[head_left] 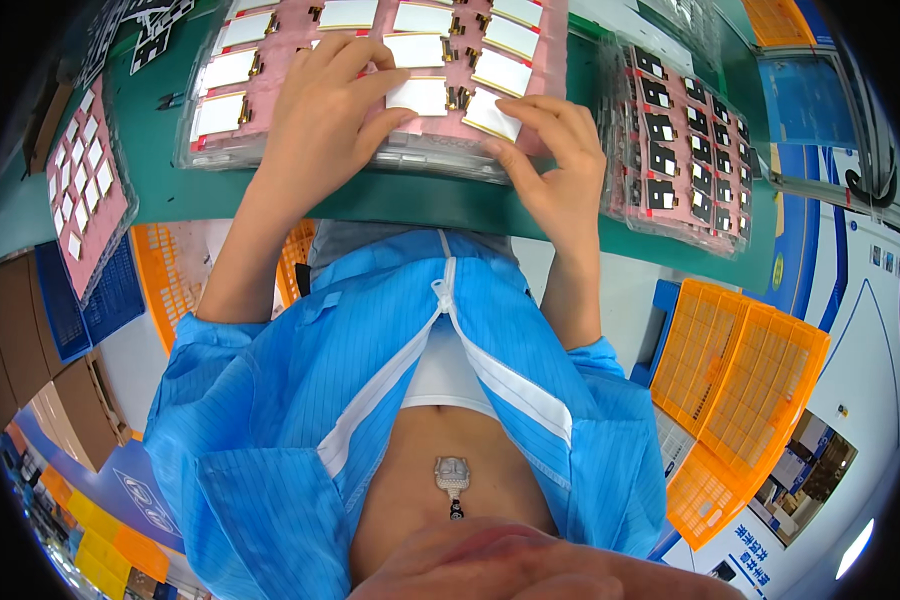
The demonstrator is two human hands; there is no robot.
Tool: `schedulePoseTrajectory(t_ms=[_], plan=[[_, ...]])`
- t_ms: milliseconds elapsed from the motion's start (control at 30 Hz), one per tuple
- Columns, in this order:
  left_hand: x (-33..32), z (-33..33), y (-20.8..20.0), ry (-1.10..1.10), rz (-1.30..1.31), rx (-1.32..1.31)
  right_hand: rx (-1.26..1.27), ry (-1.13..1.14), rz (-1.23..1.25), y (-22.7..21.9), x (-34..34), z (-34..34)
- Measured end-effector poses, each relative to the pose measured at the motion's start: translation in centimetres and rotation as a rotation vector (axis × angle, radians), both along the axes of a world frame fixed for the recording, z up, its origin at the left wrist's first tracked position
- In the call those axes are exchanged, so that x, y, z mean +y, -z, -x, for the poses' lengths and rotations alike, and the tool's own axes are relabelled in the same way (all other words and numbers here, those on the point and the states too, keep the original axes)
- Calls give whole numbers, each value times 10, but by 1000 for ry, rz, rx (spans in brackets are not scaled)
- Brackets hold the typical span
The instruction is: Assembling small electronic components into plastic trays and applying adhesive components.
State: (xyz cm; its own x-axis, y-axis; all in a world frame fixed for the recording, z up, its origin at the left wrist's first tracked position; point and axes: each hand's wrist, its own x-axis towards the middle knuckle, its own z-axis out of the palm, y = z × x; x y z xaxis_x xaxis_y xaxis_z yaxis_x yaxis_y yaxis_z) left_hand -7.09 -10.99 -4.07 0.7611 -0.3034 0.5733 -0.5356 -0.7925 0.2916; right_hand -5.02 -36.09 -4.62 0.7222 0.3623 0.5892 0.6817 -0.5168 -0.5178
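A pink-lined clear tray (322, 158) holds rows of white flat rectangular pieces with dark-and-gold connector ends. Over its middle, my left hand (330, 110) has its fingers bent. Its index finger and thumb straddle the left end of one white piece (420, 97), seemingly gripping it by opposite edges. My right hand (560, 165) pinches another white piece (490, 116), which is tilted beside the first, with index finger on top and thumb at its lower edge. The connectors of the two pieces lie close together. My left palm hides part of the tray.
Stacked clear trays (625, 200) with black-and-white parts stand at the right of the green table (420, 205). A pink sheet (85, 180) with small white pieces lies at the left edge. Orange crates (740, 370) stand below right; a blue crate (105, 300) is below left.
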Motion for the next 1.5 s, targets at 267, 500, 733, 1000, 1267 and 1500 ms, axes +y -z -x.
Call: schedulePoseTrajectory(t_ms=[267, 500, 733, 1000, 1267, 1500], plan=[[1, 2, -2, 29, -11, 42, 83, -39, 21, -4, -2, -4], [2, 5, -3, 32, 34, 65, 32, -160, 130, -8, -11, -14], [14, 8, -18, -28, 216, 4, -34, -73, 25, -29, -13, -29], [99, 26, -3, -549, 303, -260, 251, -148, -47, -93, -1, -146], [199, 28, 37, -819, 286, -101, 279, -469, 356, -72, 141, -247], [184, -34, 24, -720, 566, -83, 175, -497, 432, -24, 318, -282]])
